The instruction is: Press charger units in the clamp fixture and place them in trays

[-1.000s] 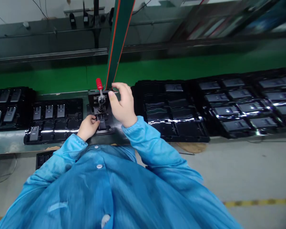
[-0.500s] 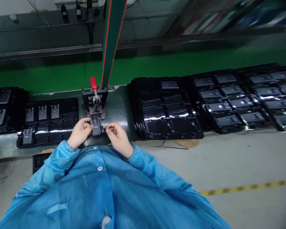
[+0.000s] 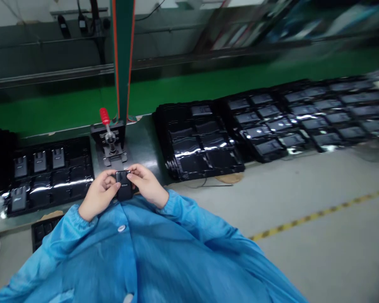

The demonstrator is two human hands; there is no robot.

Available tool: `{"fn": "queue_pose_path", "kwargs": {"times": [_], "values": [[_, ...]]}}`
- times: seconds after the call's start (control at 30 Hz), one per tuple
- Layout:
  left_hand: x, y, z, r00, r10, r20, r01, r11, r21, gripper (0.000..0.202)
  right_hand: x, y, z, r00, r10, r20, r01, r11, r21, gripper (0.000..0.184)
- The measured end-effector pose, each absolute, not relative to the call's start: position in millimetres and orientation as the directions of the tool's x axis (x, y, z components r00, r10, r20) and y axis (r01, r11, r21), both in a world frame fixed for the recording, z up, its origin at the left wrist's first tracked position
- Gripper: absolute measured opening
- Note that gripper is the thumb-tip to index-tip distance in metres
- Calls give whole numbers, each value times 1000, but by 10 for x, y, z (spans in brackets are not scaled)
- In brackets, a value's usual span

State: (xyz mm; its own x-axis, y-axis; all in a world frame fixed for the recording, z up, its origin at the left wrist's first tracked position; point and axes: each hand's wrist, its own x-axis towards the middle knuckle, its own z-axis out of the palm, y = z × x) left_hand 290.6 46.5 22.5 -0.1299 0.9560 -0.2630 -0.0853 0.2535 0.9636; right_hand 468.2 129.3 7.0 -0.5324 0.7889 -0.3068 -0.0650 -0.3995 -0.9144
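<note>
A small dark plastic case (image 3: 124, 190) with pale lettering on its face is held between both hands, close to the front of the blue coat. My left hand (image 3: 100, 191) grips its left side, thumb on the edge. On the right side, my right hand (image 3: 147, 184) pinches the upper corner between thumb and fingers. Just beyond the hands stands a toggle clamp fixture (image 3: 111, 141) with a red handle (image 3: 104, 116); neither hand touches it. Left of the hands, a black tray (image 3: 70, 179) carries several similar grey cases (image 3: 39, 161).
To the right lies a stack of black trays (image 3: 189, 145) with one case in the top one. Further right, more trays (image 3: 265, 120) hold several cases. A green post (image 3: 123, 63) rises behind the fixture. Another black tray (image 3: 39, 231) sits low at the left, below the bench edge.
The case has come off the fixture's base toward my body, and my right hand has closed in onto it. My view has shifted to the right.
</note>
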Motion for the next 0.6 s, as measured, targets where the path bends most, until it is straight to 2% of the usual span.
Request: {"fn": "queue_pose_path", "kwargs": {"times": [0.13,0.27,0.43,0.53,0.6], "values": [[2957,497,209,-68,958,-278,-67,274,959,53,4828,1328,194,-571,760,-311,-10,-385,-923,32],[2998,557,241,-13,957,-289,-82,287,954,61,5091,1494,351,-469,851,-237,12,-262,-965,29],[2911,550,274,-98,950,-296,-10,296,955,60,5549,2164,510,-101,990,-101,4,-101,-995,27],[2783,484,225,-157,938,-308,38,318,947,58,5765,2756,581,174,977,-125,28,-132,-991,23],[2680,421,187,-210,928,-309,73,330,941,58,5844,3129,610,255,955,-152,47,-169,-985,19]]}}
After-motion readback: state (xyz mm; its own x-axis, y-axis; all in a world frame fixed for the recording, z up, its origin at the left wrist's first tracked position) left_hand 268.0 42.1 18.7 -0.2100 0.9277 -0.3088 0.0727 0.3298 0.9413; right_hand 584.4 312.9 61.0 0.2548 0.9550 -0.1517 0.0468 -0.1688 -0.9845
